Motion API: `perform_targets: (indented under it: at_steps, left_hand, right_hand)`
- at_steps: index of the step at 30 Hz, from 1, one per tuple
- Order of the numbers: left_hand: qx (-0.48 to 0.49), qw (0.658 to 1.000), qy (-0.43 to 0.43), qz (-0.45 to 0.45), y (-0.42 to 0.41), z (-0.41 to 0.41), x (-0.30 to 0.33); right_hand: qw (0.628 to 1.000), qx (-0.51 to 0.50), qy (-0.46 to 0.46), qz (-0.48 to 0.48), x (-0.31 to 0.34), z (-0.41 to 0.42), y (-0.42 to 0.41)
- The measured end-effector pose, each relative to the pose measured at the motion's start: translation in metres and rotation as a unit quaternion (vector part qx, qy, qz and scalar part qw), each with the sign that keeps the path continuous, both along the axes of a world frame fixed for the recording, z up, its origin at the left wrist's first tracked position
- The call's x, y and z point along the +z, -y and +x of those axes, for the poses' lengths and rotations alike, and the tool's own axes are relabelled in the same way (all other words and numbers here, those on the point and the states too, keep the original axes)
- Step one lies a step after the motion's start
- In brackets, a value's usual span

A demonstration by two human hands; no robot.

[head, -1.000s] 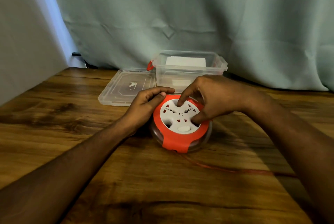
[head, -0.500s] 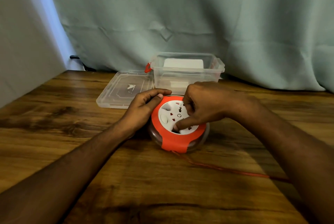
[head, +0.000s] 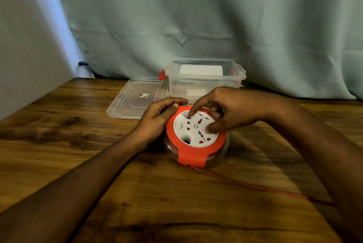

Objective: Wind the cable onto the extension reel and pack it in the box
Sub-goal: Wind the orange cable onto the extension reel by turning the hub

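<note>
The round extension reel, orange with a white socket face and a clear lower shell, sits on the wooden table. My left hand grips its left rim. My right hand rests on top, forefinger and thumb pressed into the white socket disc. A thin orange cable leaves the reel's near side and trails right along the table, under my right forearm. The clear plastic box with red latches stands open just behind the reel.
The box's clear lid lies flat to the left of the box. A pale green curtain hangs behind the table, and a grey wall borders the left edge.
My right hand has turned the white socket disc: its round button went from the near side to the left. The trailing cable has shifted a little. My left hand stayed on the rim.
</note>
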State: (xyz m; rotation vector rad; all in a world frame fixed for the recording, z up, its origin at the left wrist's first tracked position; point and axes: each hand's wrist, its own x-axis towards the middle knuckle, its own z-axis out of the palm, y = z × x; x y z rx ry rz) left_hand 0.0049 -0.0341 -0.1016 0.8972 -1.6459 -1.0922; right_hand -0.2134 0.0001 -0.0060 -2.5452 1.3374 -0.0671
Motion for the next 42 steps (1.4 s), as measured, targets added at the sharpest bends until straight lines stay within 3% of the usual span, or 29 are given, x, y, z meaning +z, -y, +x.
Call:
perform_targets:
  at_steps: [13,31,42]
  left_hand:
    - [-0.013,1.000,0.009,-0.015,0.000,-0.001,-0.001]
    - [0.007,1.000,0.008,-0.010,-0.007,-0.001,0.006]
    - [0.003,1.000,0.015,-0.001,-0.007,0.000,0.007]
  right_hand:
    - [0.999,-0.007,-0.019,0.039,-0.005,-0.005,0.008]
    - [0.994,-0.072,-0.065,-0.058,-0.003,0.006,-0.005]
    - [0.993,-0.085,-0.077,-0.027,-0.013,0.026,-0.007]
